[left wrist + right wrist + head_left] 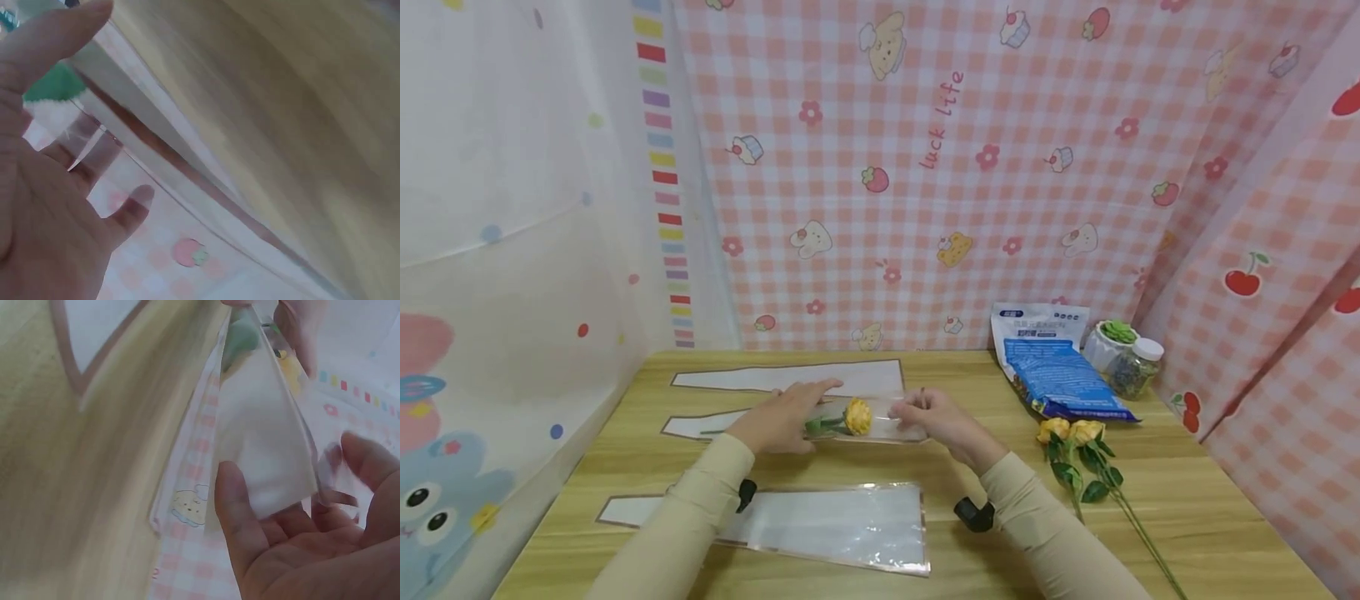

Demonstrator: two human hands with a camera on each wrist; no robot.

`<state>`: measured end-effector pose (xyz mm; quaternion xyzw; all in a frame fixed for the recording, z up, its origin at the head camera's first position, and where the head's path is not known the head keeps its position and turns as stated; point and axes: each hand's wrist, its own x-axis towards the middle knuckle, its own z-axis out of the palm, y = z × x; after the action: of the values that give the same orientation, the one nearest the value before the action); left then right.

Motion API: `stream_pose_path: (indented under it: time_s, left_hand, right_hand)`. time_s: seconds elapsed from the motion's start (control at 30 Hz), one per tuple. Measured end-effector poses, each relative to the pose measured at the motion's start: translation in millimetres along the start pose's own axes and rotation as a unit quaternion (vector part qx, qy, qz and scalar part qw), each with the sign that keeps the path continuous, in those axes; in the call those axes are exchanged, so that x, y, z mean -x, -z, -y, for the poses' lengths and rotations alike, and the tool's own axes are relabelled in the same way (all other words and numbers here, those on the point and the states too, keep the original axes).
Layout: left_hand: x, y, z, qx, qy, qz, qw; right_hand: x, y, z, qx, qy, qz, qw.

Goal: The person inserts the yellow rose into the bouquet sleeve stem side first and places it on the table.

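Observation:
A yellow artificial rose [858,416] lies along a tapered clear-and-white flower sleeve [883,428] on the table, apparently within its film. Over the stem side, my left hand [778,417] rests with extended fingers. The left wrist view shows that hand's fingers [134,209] spread behind the clear film, with the thumb apart from them. At the sleeve's wide end, my right hand [943,421] pinches the edge with curled fingers. In the right wrist view the sleeve's layers [269,444] stand apart, fingers around the lower edge. Part of the stem is hidden under my left hand.
Another flat sleeve [797,377] lies behind, and a further one [842,525] in front. Two yellow roses [1086,433] lie at the right. Beyond them are a blue-and-white bag [1060,367], a potted succulent [1108,346] and a lidded jar [1135,371]. Printed curtains surround the table.

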<state>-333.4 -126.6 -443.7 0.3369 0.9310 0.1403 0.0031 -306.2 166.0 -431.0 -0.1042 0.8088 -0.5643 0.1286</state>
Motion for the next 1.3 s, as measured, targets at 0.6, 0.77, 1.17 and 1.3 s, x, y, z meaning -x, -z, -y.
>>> stream_pose_path:
  time_s: [0.6, 0.77, 1.17, 1.3]
  left_hand:
    - [29.0, 5.5, 46.7, 0.024, 0.084, 0.03, 0.9957]
    - [36.0, 6.3, 51.9, 0.026, 0.088, 0.027, 0.9954]
    - [44.8, 3.9, 57.2, 0.006, 0.09, 0.014, 0.9958]
    - [44.9, 6.7, 57.9, 0.002, 0.096, 0.013, 0.9953]
  right_hand:
    - [-12.2, 5, -22, -0.068, -0.047, -0.004, 0.9966]
    - [-13.2, 6, -29, -0.073, -0.082, -0.01, 0.9939]
    - [-15.3, 7, -34, -0.041, -0.074, -0.002, 0.9964]
    - [-14.9, 6, -30, -0.04, -0.066, -0.021, 0.9968]
